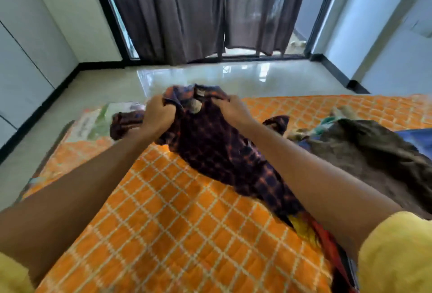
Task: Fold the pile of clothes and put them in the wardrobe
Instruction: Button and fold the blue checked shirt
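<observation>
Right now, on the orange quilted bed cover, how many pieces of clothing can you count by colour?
Dark checked navy-and-orange shirt, gripped by left hand and right hand: 1
Brown crumpled garment: 1
Red-and-yellow cloth: 1
Teal cloth: 1
Blue cloth: 1
Total: 5 visible; more may lie hidden underneath.

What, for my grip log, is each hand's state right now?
Left hand: closed on the shirt, near its collar.
Right hand: closed on the shirt too.

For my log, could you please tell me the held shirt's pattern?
The shirt is dark navy-and-orange plaid; head view.
</observation>
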